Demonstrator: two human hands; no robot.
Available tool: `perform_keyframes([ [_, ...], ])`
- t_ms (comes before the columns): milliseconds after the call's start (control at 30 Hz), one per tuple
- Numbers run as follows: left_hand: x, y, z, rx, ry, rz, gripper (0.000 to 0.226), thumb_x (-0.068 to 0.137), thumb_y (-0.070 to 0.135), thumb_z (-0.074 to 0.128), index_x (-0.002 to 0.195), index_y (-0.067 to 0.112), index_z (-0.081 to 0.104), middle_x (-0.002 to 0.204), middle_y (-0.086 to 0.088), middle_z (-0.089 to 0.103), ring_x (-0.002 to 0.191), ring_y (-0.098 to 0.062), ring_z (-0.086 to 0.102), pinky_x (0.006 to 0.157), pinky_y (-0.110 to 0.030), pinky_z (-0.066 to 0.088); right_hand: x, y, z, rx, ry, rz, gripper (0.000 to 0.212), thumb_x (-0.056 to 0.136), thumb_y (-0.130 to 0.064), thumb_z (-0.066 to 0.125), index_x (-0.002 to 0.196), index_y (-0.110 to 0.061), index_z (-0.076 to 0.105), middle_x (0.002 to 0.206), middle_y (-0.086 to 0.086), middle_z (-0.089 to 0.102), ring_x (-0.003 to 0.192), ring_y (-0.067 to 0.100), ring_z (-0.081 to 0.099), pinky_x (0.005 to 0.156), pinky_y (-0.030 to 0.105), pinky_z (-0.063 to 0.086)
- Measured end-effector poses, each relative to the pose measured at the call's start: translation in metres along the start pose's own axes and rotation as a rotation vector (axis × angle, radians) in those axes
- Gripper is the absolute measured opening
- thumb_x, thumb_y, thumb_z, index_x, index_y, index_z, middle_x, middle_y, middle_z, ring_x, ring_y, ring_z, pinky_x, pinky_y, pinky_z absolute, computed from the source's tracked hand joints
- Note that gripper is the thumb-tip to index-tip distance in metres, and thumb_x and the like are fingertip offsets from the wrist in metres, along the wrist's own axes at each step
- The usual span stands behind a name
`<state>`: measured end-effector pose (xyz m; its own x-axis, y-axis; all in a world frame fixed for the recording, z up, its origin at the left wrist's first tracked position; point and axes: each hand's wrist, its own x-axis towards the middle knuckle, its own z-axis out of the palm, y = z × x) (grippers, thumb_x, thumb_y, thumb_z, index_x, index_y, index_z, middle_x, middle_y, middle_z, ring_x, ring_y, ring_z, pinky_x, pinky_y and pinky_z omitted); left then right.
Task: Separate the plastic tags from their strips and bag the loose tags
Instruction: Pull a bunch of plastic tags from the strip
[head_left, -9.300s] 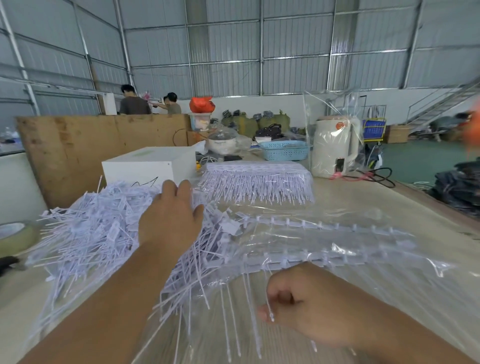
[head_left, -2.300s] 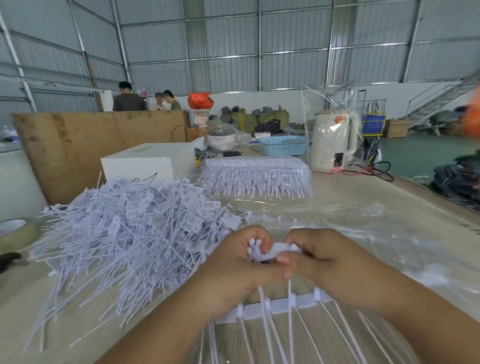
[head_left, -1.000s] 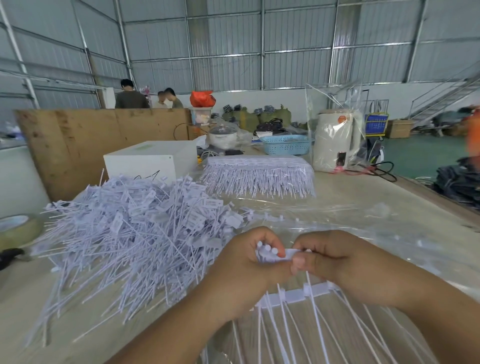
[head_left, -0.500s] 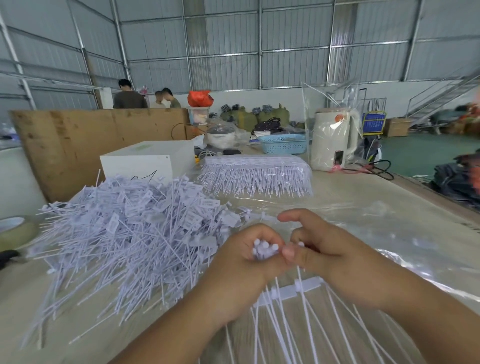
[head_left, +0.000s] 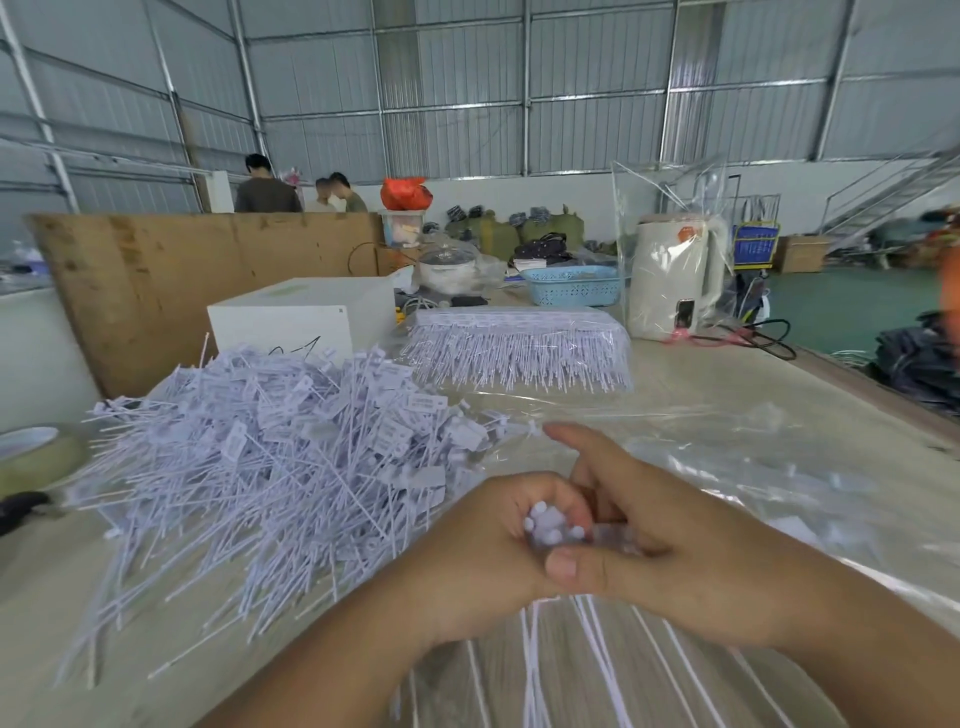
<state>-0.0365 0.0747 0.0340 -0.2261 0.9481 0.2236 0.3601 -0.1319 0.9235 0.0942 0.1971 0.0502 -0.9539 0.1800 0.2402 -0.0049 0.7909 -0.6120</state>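
Observation:
My left hand (head_left: 483, 561) grips a bunch of white plastic tags (head_left: 551, 526) by their heads, with their thin tails hanging down toward me. My right hand (head_left: 670, 551) meets it from the right, thumb pressed against the bunch and index finger lifted straight. A big heap of loose white tags (head_left: 280, 457) lies on the table to the left. A neat stack of unseparated tag strips (head_left: 519, 348) sits farther back. A clear plastic bag (head_left: 753, 457) lies spread on the table under and right of my hands.
A white box (head_left: 306, 317) stands behind the heap, and a plywood board (head_left: 182, 275) behind that. A bagged white kettle (head_left: 675, 280), a blue basket (head_left: 576, 286) and black cables (head_left: 753, 338) are at the back right. A tape roll (head_left: 31, 457) sits at the left edge. People stand far behind.
The strip's crossbar that showed below my hands is no longer in view. My right thumb has closed onto the tag bunch, and both hands sit slightly lower and nearer me.

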Motion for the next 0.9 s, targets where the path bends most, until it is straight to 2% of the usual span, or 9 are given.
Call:
perform_keyframes([
  [67,-0.001,0.001,-0.002,0.033,0.032,0.007,0.016,0.066,0.018,0.075,0.073,0.024,0.062,0.077,0.007,0.064,0.072,-0.008,0.055,0.067,-0.022,0.042,-0.001,-0.001,-0.009,-0.05,-0.013,-0.002,0.056,0.072,-0.072,0.057,0.118,-0.041,0.057,0.094,-0.012,0.064,0.086,0.004,0.062,0.08,0.034,0.051],
  [133,-0.001,0.001,-0.006,0.046,0.086,-0.011,0.017,0.063,0.023,0.074,0.07,0.026,0.059,0.061,0.015,0.055,0.058,-0.004,0.049,0.056,-0.018,0.036,-0.002,0.001,-0.018,-0.073,-0.031,0.029,0.045,0.074,-0.068,0.058,0.094,-0.029,0.065,0.081,-0.001,0.064,0.073,0.016,0.059,0.072,0.04,0.048],
  [300,-0.004,0.004,-0.009,0.082,-0.011,-0.066,0.009,0.073,0.022,0.069,0.073,0.031,0.068,0.057,0.012,0.055,0.05,-0.005,0.051,0.051,-0.016,0.039,-0.003,0.012,-0.019,-0.09,-0.081,0.09,0.02,0.089,-0.033,0.067,0.079,-0.016,0.063,0.065,-0.01,0.05,0.06,0.002,0.045,0.061,0.027,0.036],
  [400,-0.006,0.004,-0.009,0.061,-0.051,-0.053,0.012,0.079,0.021,0.07,0.075,0.032,0.071,0.057,0.012,0.057,0.051,-0.005,0.052,0.052,-0.018,0.042,-0.001,0.014,-0.015,-0.066,-0.065,0.105,0.016,0.09,-0.03,0.067,0.078,-0.021,0.062,0.065,-0.009,0.05,0.061,0.003,0.046,0.06,0.028,0.037],
  [567,-0.002,0.006,-0.004,0.056,0.119,0.04,0.014,0.08,0.021,0.072,0.07,0.03,0.066,0.055,0.014,0.054,0.05,-0.006,0.049,0.052,-0.021,0.041,0.004,0.008,-0.01,-0.057,0.126,0.101,0.024,0.092,-0.027,0.062,0.071,-0.018,0.056,0.051,-0.012,0.046,0.046,0.004,0.04,0.048,0.018,0.03],
  [633,0.0,0.004,-0.001,0.037,0.229,0.06,0.024,0.084,0.018,0.073,0.067,0.032,0.063,0.057,0.014,0.056,0.051,-0.004,0.052,0.053,-0.017,0.042,0.007,0.006,-0.009,-0.037,0.324,0.077,0.029,0.093,-0.027,0.059,0.067,-0.018,0.052,0.05,-0.012,0.045,0.046,0.004,0.04,0.046,0.018,0.031],
  [733,0.001,0.003,0.001,0.025,0.311,0.039,0.027,0.085,0.019,0.072,0.064,0.032,0.06,0.055,0.016,0.057,0.051,-0.001,0.054,0.051,-0.014,0.042,0.007,0.005,-0.019,0.043,0.565,0.018,0.028,0.092,-0.029,0.059,0.068,-0.016,0.054,0.051,-0.01,0.041,0.048,0.004,0.037,0.047,0.018,0.03],
  [833,0.0,0.001,0.004,0.04,0.252,0.068,0.018,0.085,0.021,0.072,0.072,0.029,0.062,0.061,0.016,0.056,0.057,-0.003,0.053,0.058,-0.018,0.044,0.003,0.004,-0.015,0.094,0.298,-0.032,0.01,0.088,-0.033,0.06,0.088,-0.024,0.062,0.059,-0.002,0.047,0.055,0.007,0.04,0.053,0.024,0.034],
  [900,0.0,0.001,0.005,0.014,0.222,0.089,0.011,0.084,0.021,0.072,0.077,0.026,0.064,0.067,0.015,0.058,0.06,-0.004,0.052,0.061,-0.024,0.046,0.004,0.009,-0.009,0.097,0.179,-0.033,0.021,0.093,-0.023,0.059,0.111,-0.033,0.056,0.067,0.003,0.051,0.058,0.009,0.043,0.057,0.026,0.036],
])
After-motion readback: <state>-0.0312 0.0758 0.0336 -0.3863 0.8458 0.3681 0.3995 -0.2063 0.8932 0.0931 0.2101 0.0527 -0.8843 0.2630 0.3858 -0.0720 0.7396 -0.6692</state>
